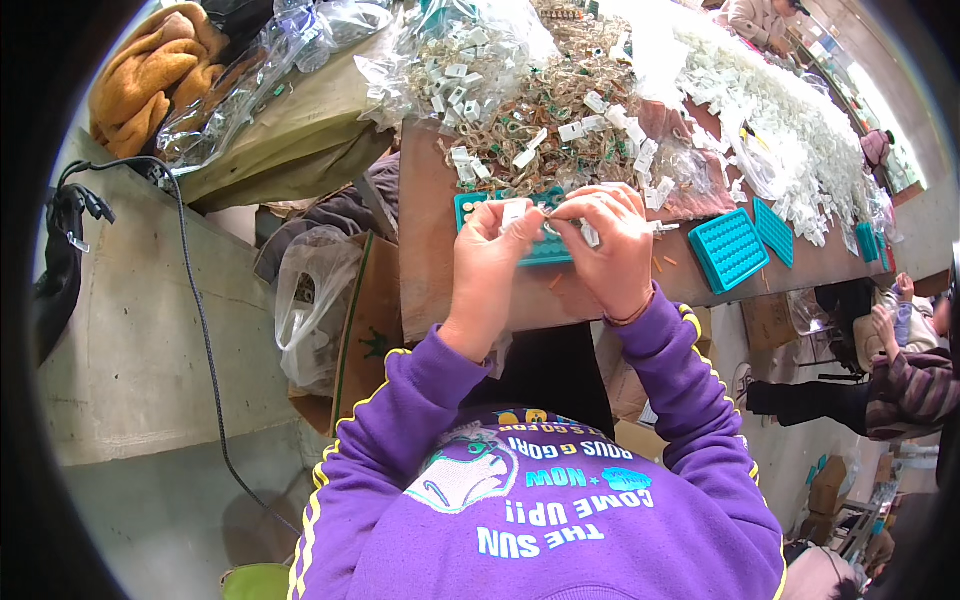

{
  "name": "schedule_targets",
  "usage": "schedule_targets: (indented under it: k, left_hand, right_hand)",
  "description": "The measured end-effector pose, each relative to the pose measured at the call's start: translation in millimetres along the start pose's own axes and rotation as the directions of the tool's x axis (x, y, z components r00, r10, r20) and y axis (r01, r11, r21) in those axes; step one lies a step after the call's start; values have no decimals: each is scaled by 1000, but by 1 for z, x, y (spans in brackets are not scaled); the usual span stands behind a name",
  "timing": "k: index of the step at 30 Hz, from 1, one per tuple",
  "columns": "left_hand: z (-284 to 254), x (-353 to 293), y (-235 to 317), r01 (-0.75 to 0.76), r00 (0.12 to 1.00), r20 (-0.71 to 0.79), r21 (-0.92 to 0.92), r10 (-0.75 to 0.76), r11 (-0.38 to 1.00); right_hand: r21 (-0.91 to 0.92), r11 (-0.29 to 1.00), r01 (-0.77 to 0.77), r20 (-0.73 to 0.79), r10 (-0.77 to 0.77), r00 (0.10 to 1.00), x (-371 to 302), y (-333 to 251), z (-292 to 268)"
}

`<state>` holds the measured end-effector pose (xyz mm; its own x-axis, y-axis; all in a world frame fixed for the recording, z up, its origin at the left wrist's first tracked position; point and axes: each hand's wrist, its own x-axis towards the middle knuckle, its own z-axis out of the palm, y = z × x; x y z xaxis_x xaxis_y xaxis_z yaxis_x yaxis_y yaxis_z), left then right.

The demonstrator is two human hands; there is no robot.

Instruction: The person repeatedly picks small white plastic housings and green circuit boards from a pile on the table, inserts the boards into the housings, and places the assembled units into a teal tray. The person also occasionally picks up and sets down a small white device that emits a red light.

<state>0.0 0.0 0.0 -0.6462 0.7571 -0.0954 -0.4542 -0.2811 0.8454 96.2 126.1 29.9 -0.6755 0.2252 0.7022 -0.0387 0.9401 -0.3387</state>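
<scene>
Fingers of the person's left hand hold a small white rectangular piece upright above a teal plastic tray at the near side of the brown flat-topped bench. The right hand meets it there, thumb and forefinger narrowed close together; whether they pinch something, I cannot tell.

Around the hands the surface is crowded. Just beyond the tray rises a tangled heap of brown and green strands with white tags strewn over it, and beside it, to the left, a clear plastic bag full of white pieces. Small orange sticks lie near the right hand. Farther right sit a teal ridged tray and a second, thinner teal tray, with a long bank of translucent white pieces behind.

Left of the bench stands an open cardboard box with a clear plastic bag hung over its side, next to a grey concrete ledge crossed by a black cable. Orange-brown cloth is bundled at the upper left. At right, a person in a striped top is in view; another person is at the bench's far end.
</scene>
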Motion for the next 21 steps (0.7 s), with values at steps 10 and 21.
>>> schedule_targets:
  k: [10, 21]
  left_hand:
    - [-10, -3, 13, 3, 989, 144, -280, 38, 960]
    - [-4, -1, 7, -253, 967, 26, 49, 252, 966]
  right_hand:
    - [655, 270, -706, 648, 280, 708, 15, 16, -16]
    - [645, 75, -760, 718, 280, 637, 15, 14, -6]
